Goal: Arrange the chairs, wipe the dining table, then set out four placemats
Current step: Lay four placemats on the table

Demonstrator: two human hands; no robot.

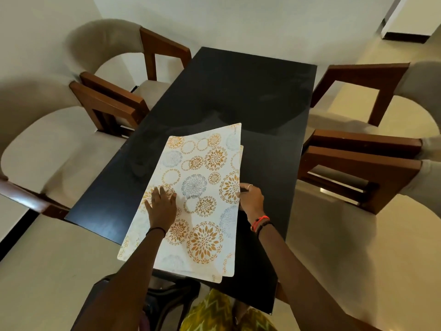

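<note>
I read this as the placemat step. The placemats (202, 187) lie stacked at the desk's (238, 91) near end. The left hand (162, 206) presses flat on top, fingers straight. The right hand (251, 199) seems to pinch the stack's right edge. Next I'd separate one mat and slide it to a seat.

Both bare arms reach forward from below. The left grip (161, 206) lies flat, palm down, fingers spread, with a dark band at its wrist. The right grip (250, 198) curls its fingers, seemingly pinching the edge of the top placemat (205, 163); red and black bands circle that wrist.
</note>
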